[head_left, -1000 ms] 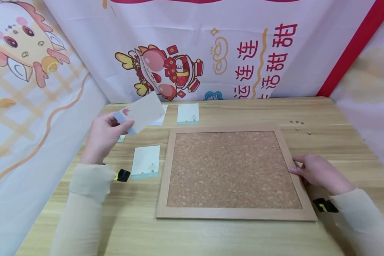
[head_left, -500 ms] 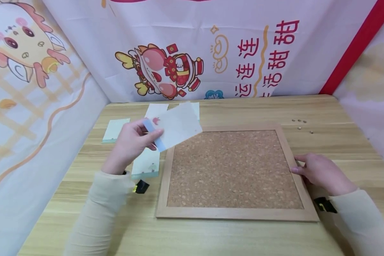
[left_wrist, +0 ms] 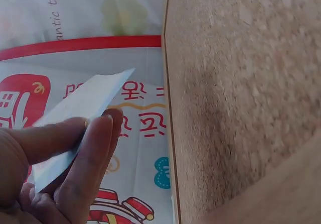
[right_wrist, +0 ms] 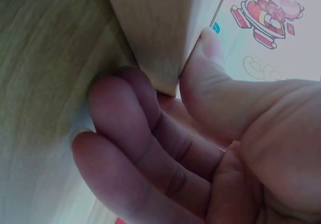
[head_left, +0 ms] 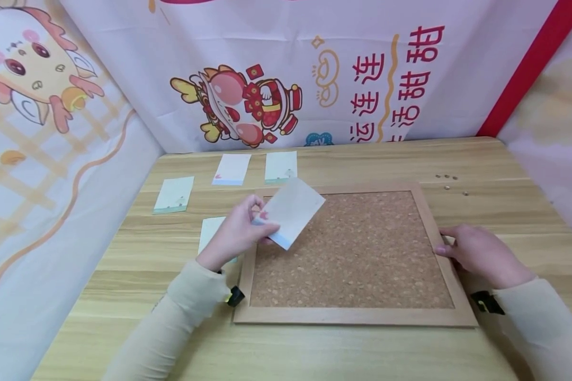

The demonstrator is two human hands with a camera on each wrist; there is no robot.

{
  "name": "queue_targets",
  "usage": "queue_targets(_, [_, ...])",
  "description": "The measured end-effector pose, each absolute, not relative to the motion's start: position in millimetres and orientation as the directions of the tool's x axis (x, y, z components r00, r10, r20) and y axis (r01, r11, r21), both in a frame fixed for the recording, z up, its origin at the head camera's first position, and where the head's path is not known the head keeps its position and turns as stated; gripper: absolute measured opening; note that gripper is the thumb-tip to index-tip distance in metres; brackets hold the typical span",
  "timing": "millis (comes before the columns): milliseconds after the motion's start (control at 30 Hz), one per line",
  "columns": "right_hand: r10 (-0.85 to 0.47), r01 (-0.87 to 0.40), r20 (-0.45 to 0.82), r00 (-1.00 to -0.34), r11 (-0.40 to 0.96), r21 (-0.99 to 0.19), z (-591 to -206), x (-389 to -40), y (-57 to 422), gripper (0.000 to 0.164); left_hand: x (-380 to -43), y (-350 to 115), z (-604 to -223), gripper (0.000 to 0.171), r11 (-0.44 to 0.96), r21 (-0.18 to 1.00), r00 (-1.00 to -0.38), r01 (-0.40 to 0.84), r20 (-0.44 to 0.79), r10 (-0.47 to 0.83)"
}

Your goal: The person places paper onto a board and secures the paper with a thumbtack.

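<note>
My left hand pinches a white note card with a blue strip and a small red print. It holds the card tilted above the upper left part of a wood-framed cork board. In the left wrist view, thumb and fingers grip the card near one end. At the board's right edge, my right hand holds the frame, thumb on top and fingers at the side. The right wrist view shows the curled fingers close round the frame's edge.
Two cards with green strips, one at the far left and one behind the board, lie on the table. A blue-strip card lies between them. Another card is partly under my left arm. Several small metal pieces lie at the back right.
My left hand has carried the card right and toward me, from above the left-hand cards to over the board, and turned it. My right hand stays at the frame.
</note>
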State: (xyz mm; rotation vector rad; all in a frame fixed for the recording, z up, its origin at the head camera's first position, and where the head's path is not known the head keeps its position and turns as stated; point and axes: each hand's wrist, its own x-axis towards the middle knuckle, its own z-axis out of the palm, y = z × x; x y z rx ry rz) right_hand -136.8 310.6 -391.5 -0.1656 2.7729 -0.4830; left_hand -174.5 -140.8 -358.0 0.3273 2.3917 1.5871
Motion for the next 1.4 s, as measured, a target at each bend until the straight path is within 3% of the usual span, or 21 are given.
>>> queue_targets(100, [-0.175, -0.071, -0.281, -0.944, 0.936, -0.344, -391, -137, 310, 0.057, -178, -145, -358, 0.049, 0.365, 0.93, -0.953, 0.028, -0.085, 0.29])
queue_targets(267, [-0.176, -0.073, -0.282, -0.943, 0.937, -0.34, -390, -137, 311, 0.057, -182, -156, -357, 0.029, 0.41, 0.912, -0.975, -0.01, -0.1, 0.198])
queue_targets(533, [-0.164, -0.057, -0.3, -0.94, 0.94, -0.336, -392, -137, 312, 0.058, -190, -170, -360, 0.032, 0.565, 0.824, -0.991, -0.03, -0.098, 0.09])
queue_targets(833, [-0.169, -0.07, -0.288, -0.943, 0.943, -0.324, -392, -136, 309, 0.053, -206, -173, -365, 0.024, 0.614, 0.787, -0.976, -0.058, -0.173, 0.13])
queue_targets(967, [-0.177, -0.083, -0.273, -0.946, 0.942, -0.325, -392, -135, 309, 0.05, -211, -169, -364, 0.028, 0.626, 0.771, -0.961, -0.12, -0.248, 0.121])
queue_targets(1167, [-0.193, -0.103, -0.259, -0.947, 0.94, -0.325, -393, -135, 309, 0.046, -220, -165, -369, 0.041, 0.716, 0.693, -0.947, -0.088, -0.28, 0.154])
queue_targets(1400, [-0.206, -0.122, -0.236, -0.95, 0.937, -0.328, -394, -135, 311, 0.047, -225, -161, -375, 0.02, 0.71, 0.694, -0.938, -0.121, -0.314, 0.146])
